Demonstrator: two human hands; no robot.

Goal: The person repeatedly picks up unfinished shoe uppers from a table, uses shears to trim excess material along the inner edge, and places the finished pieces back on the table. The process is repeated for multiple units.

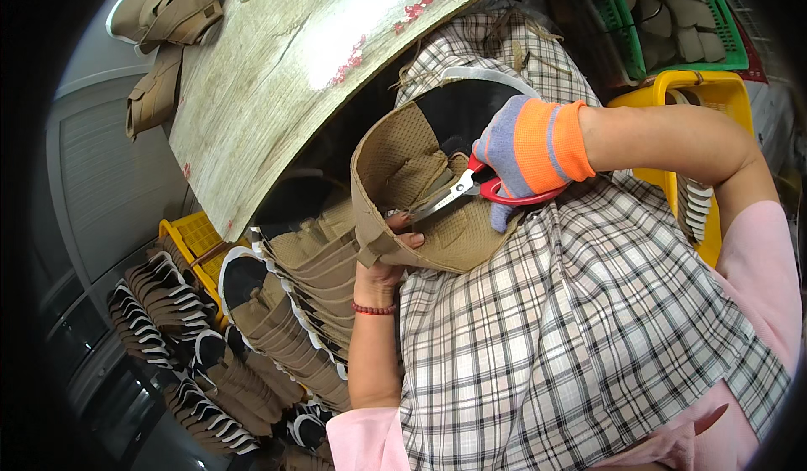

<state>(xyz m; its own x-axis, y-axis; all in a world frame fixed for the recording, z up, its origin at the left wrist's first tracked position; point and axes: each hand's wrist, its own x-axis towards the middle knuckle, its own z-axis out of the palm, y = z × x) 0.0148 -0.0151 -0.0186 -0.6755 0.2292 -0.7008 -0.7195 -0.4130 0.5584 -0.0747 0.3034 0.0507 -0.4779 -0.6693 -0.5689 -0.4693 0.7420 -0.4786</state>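
My left hand, bare with a bead bracelet at the wrist, grips the collar edge of a tan shoe upper. The thumb and a finger lie inside the opening. The upper has a mesh lining, a black inner part and a pale rim at its far end. In my right hand, inside an orange and grey-purple knit glove, is a pair of red-handled scissors. Their blades reach into the upper, with the tips beside my left fingers. Whether the blades touch the lining or a thread, I cannot tell.
A wood-patterned table with loose threads stands ahead, tan uppers at its left end. Stacked uppers fill the left side near a yellow basket. To the right are a green crate of tan pieces and a yellow basket.
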